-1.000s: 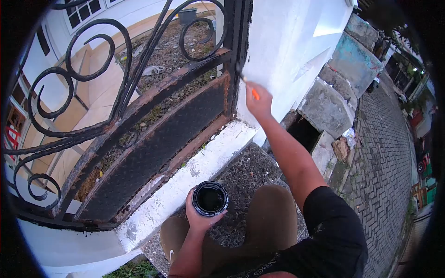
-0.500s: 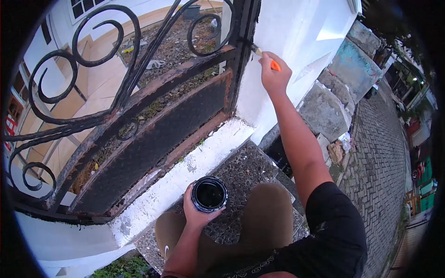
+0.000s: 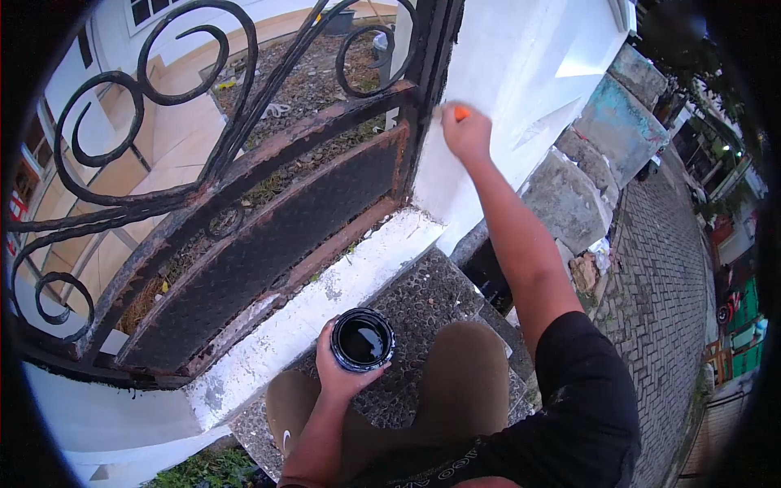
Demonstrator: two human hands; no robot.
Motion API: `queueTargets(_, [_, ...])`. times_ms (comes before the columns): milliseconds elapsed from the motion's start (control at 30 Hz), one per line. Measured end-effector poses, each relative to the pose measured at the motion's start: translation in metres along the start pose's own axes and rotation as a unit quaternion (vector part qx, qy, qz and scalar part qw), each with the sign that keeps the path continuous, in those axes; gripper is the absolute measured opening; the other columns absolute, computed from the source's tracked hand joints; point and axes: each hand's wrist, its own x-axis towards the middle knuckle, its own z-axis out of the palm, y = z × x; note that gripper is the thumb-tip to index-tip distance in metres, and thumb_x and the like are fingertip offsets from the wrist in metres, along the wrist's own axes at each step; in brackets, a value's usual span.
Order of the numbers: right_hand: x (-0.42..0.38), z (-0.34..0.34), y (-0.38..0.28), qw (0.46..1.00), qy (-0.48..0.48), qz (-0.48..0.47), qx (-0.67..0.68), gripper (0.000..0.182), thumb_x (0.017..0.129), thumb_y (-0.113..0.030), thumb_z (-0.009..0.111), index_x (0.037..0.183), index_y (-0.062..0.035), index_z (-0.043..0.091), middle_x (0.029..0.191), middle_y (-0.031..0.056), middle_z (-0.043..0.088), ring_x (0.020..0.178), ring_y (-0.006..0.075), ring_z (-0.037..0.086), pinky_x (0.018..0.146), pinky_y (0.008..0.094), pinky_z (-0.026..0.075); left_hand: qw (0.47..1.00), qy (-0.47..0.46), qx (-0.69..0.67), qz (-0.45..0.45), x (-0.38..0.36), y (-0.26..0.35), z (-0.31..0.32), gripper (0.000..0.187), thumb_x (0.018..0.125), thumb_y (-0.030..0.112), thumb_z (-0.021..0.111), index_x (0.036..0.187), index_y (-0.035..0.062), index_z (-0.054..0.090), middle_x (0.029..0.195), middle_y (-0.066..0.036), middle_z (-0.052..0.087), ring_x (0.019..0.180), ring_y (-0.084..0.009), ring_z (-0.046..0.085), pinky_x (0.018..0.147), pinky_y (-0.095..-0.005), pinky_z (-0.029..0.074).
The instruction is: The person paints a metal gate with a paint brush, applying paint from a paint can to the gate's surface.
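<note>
My left hand (image 3: 345, 376) is wrapped round an open can of black paint (image 3: 363, 340), held upright above my knees. Higher up, my right hand (image 3: 468, 134) grips a paintbrush (image 3: 461, 113) by its orange handle. The brush's bristle end is blurred and close to the dark metal gate post (image 3: 425, 106), beside the white wall (image 3: 480, 73). Left of the post is the iron gate (image 3: 277, 228), with black scrolls and a lower panel whose edges show rusty brown patches.
A white-painted ledge (image 3: 325, 301) runs below the gate. Beneath me is a pebbled step (image 3: 423, 285). Concrete blocks (image 3: 569, 199) stand along the wall at right, beside a paved lane (image 3: 659, 301). A dark bucket (image 3: 338, 22) is beyond the gate.
My right hand has moved down and slightly left along the post with the brush. The view has shifted slightly, while my left hand still holds the can.
</note>
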Motion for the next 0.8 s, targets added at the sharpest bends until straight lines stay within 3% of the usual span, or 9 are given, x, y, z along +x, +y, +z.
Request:
queueTargets(133, [0.008, -0.004, -0.009, 0.992, 0.102, -0.055, 0.053, 0.018, 0.088, -0.019, 0.066, 0.090, -0.0021, 0.073, 0.079, 0.0168, 0.070, 0.069, 0.0253, 0.070, 0.067, 0.0331, 0.054, 1.000, 0.010, -0.003, -0.006, 0.001, 0.001, -0.001, 0.113, 0.048, 0.023, 0.095, 0.138, -0.0017, 0.032, 0.127, -0.017, 0.055, 0.120, -0.0271, 0.056, 0.105, -0.0411, 0.042])
queueTargets(200, [-0.012, -0.011, -0.008, 0.964, 0.179, -0.109, 0.161, 0.021, 0.093, -0.013, 0.062, 0.100, 0.0059, 0.069, 0.082, 0.0109, 0.070, 0.071, 0.0153, 0.067, 0.069, 0.0276, 0.054, 1.000, 0.005, -0.001, -0.004, 0.001, 0.000, -0.003, 0.114, 0.047, 0.023, 0.096, 0.138, -0.0019, 0.031, 0.127, -0.017, 0.056, 0.120, -0.0271, 0.055, 0.105, -0.0412, 0.042])
queueTargets(267, [-0.043, -0.033, -0.033, 0.947, 0.159, -0.001, 0.277, 0.018, 0.092, -0.007, 0.063, 0.100, 0.0072, 0.068, 0.084, 0.0115, 0.070, 0.074, 0.0158, 0.068, 0.069, 0.0278, 0.054, 1.000, 0.019, -0.014, -0.007, 0.002, 0.001, -0.002, 0.111, 0.048, 0.024, 0.096, 0.136, -0.0024, 0.034, 0.126, -0.017, 0.056, 0.118, -0.0276, 0.056, 0.104, -0.0413, 0.042])
queueTargets(400, [-0.111, -0.074, -0.059, 0.931, 0.019, 0.131, 0.341, 0.020, 0.092, -0.010, 0.063, 0.101, 0.0074, 0.067, 0.087, 0.0114, 0.069, 0.074, 0.0166, 0.068, 0.068, 0.0274, 0.055, 0.998, 0.031, -0.052, -0.016, 0.012, 0.002, -0.002, 0.109, 0.048, 0.023, 0.096, 0.135, -0.0028, 0.036, 0.125, -0.018, 0.057, 0.117, -0.0273, 0.057, 0.103, -0.0412, 0.043])
queueTargets(433, [-0.124, -0.082, -0.069, 0.932, 0.014, 0.134, 0.337, 0.020, 0.092, -0.010, 0.063, 0.101, 0.0074, 0.067, 0.087, 0.0114, 0.069, 0.074, 0.0166, 0.068, 0.068, 0.0274, 0.055, 0.998, 0.029, -0.053, -0.023, 0.013, 0.000, -0.001, 0.111, 0.048, 0.021, 0.096, 0.137, -0.0027, 0.034, 0.127, -0.017, 0.056, 0.119, -0.0266, 0.056, 0.104, -0.0412, 0.043])
queueTargets(500, [-0.137, -0.101, -0.094, 0.934, -0.098, 0.134, 0.316, 0.019, 0.093, -0.009, 0.061, 0.101, 0.0067, 0.067, 0.086, 0.0104, 0.068, 0.071, 0.0149, 0.067, 0.068, 0.0279, 0.056, 0.998, 0.028, -0.057, -0.018, 0.017, -0.004, 0.000, 0.111, 0.048, 0.021, 0.096, 0.137, -0.0030, 0.034, 0.128, -0.018, 0.056, 0.119, -0.0272, 0.056, 0.105, -0.0410, 0.042])
queueTargets(600, [-0.137, -0.120, -0.131, 0.924, -0.193, 0.133, 0.302, 0.017, 0.093, -0.008, 0.059, 0.100, 0.0061, 0.067, 0.085, 0.0099, 0.068, 0.069, 0.0135, 0.065, 0.066, 0.0267, 0.055, 0.999, 0.035, -0.035, 0.003, 0.025, -0.002, 0.002, 0.112, 0.049, 0.023, 0.096, 0.139, -0.0028, 0.032, 0.130, -0.018, 0.054, 0.121, -0.0281, 0.054, 0.105, -0.0419, 0.041])
queueTargets(800, [-0.142, -0.138, -0.178, 0.942, -0.177, 0.110, 0.264, 0.009, 0.090, -0.007, 0.061, 0.091, 0.0020, 0.063, 0.079, 0.0076, 0.065, 0.064, 0.0119, 0.063, 0.062, 0.0244, 0.052, 0.995, 0.060, 0.006, 0.079, 0.037, -0.006, 0.006, 0.112, 0.052, 0.022, 0.096, 0.140, -0.0009, 0.031, 0.131, -0.020, 0.052, 0.121, -0.0292, 0.054, 0.104, -0.0414, 0.044])
